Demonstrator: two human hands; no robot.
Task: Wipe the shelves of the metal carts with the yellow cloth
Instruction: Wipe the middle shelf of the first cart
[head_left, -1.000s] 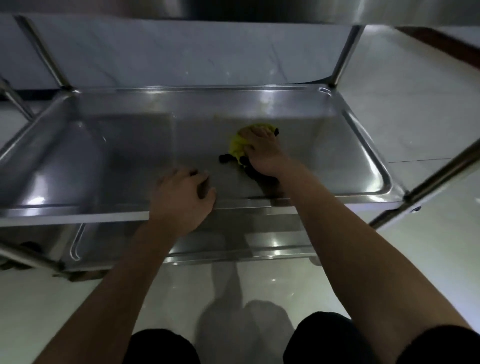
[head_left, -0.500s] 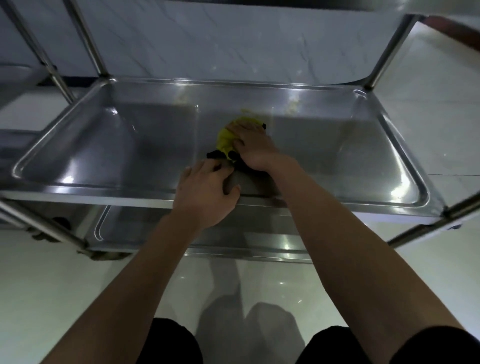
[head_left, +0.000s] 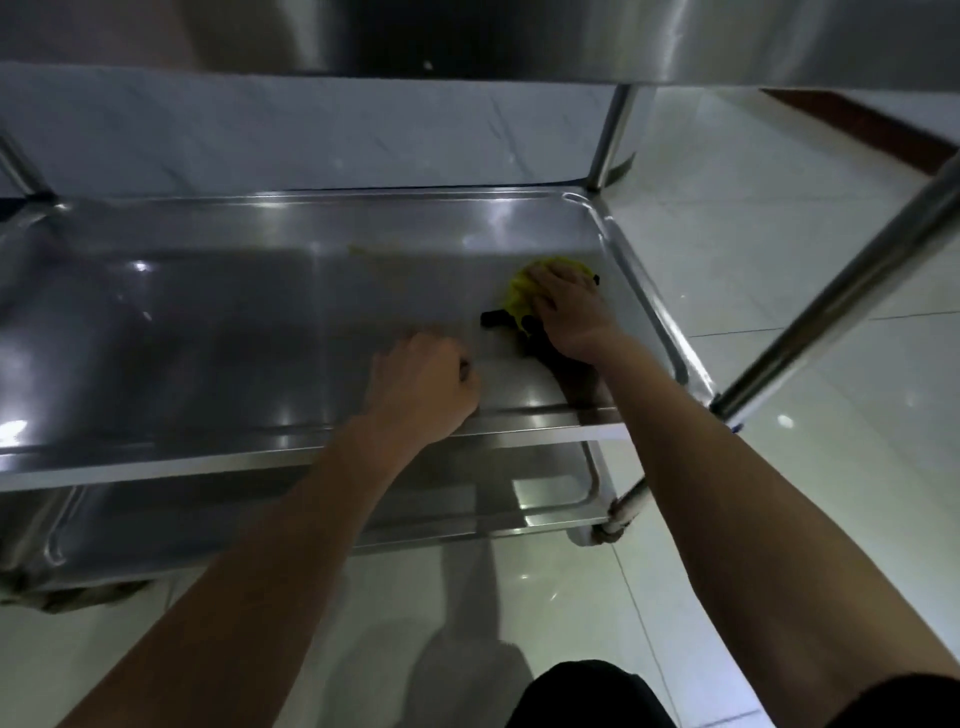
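Note:
The yellow cloth (head_left: 517, 299), bunched up with a black edge, lies near the right end of the cart's middle shelf (head_left: 208, 462). My right hand (head_left: 569, 312) covers it, fingers curled over the bunch and pressing it onto the steel. Most of the cloth is hidden under that hand. My left hand (head_left: 423, 384) rests as a loose fist on the shelf just inside the front rim, left of the cloth, holding nothing. A faint yellowish smear (head_left: 363, 251) marks the shelf further back.
The upper shelf's underside (head_left: 519, 36) hangs close overhead. A lower shelf (head_left: 311, 514) sits beneath. Slanted steel posts (head_left: 831, 306) frame the right side, with another (head_left: 608, 140) at the back right corner. White tiled floor (head_left: 779, 467) surrounds the cart.
My right hand has slid the cloth from the middle of the shelf toward its right end. My left hand has moved off the front rim onto the shelf surface.

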